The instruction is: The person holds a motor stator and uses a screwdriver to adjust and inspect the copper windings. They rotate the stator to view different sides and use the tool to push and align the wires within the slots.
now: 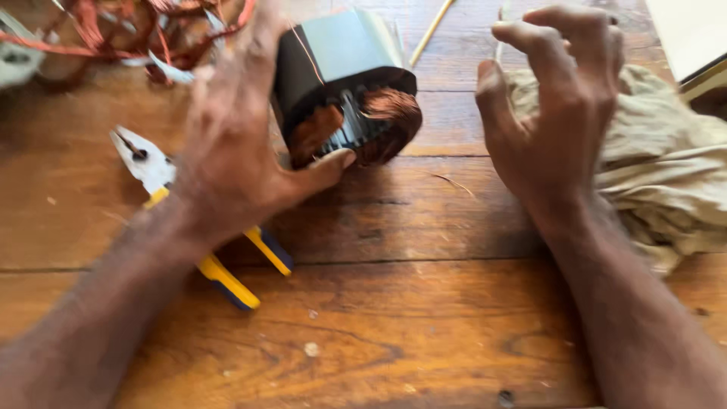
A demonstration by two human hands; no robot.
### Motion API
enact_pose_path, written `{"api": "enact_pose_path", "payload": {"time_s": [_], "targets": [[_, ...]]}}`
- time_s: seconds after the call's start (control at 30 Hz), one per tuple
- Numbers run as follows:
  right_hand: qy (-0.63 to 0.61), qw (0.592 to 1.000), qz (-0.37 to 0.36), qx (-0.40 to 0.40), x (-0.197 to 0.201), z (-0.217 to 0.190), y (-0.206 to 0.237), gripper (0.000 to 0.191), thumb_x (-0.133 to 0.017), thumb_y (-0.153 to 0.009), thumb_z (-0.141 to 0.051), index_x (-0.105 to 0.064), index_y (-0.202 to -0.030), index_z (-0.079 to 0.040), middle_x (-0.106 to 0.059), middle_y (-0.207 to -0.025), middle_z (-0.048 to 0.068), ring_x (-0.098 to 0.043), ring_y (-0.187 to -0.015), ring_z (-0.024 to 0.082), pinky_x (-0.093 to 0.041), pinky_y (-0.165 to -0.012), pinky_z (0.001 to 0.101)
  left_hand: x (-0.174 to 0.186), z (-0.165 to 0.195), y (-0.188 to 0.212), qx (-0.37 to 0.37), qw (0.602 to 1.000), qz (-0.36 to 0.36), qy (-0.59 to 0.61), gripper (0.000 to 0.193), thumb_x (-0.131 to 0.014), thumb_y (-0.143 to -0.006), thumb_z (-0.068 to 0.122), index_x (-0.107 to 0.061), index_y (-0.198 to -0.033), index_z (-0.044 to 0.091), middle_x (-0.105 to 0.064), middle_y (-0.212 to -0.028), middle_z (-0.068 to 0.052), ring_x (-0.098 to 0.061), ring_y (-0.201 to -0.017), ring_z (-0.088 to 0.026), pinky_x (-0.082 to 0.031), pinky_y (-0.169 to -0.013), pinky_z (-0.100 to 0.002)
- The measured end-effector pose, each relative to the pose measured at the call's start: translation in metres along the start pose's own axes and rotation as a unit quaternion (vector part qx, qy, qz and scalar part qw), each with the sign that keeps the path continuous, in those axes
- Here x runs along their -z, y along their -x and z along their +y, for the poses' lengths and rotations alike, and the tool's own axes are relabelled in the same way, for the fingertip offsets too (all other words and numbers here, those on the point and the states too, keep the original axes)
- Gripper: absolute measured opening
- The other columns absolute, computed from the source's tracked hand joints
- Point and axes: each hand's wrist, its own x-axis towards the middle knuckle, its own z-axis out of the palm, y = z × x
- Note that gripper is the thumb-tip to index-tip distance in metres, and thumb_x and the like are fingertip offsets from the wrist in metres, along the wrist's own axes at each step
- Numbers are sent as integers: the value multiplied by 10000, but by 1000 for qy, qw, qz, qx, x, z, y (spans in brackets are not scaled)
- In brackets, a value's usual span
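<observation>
A dark metal motor stator [341, 68] with copper windings at its open end lies on its side on the wooden table [394, 326]. My left hand [235, 144] is blurred and grips the stator's left side, thumb pressed on the winding end. My right hand [560, 106] hovers to the right of the stator with fingers curled and apart, holding nothing, just over a crumpled beige cloth [666, 174].
Pliers with yellow and blue handles [227, 276] lie under my left wrist. A tangle of stripped copper wire [144, 30] sits at the back left. A thin yellow stick [432, 30] lies behind the stator. A pale board edge [693, 34] shows at top right.
</observation>
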Motion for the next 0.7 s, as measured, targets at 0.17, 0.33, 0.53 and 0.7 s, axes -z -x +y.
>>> {"api": "enact_pose_path", "payload": {"time_s": [0.17, 0.33, 0.53, 0.7], "targets": [[-76, 997, 8, 4, -7, -21, 4, 121, -631, -1112, -110, -686, -1177, -24, -639, -1173, 118, -637, -1120, 218, -559, -947, 367, 0, -9, 5, 33, 993, -44, 109, 1152, -929, -871, 406, -204, -1656, -24, -418, -1661, -269, -434, -1581, -384, -367, -1363, -541], [-81, 985, -145, -52, -2, -35, 9, 460, -712, -974, -289, -671, -543, -135, -606, -519, 1, -548, -498, 124, -451, -444, 322, 5, -18, 4, 7, 991, -49, 124, 1170, -923, -833, 400, -161, -1609, -32, -350, -1625, -307, -344, -1539, -438, -316, -1297, -555], [-53, 983, -146, 93, 8, -51, 1, 383, -757, -1048, -355, -756, -738, -130, -662, -650, 9, -575, -535, 71, -471, -487, 277, 3, -24, 10, -8, 992, -35, 119, 1182, -950, -877, 407, -138, -1643, 19, -322, -1659, -308, -312, -1563, -458, -299, -1323, -556], [-43, 974, -186, 124, -2, -70, -3, 302, -779, -1000, -382, -801, -853, -119, -721, -704, 29, -612, -516, 72, -505, -443, 266, 3, -24, 12, 6, 989, -38, 141, 1142, -936, -903, 354, -132, -1654, 48, -371, -1637, -268, -437, -1540, -407, -368, -1312, -517]]}}
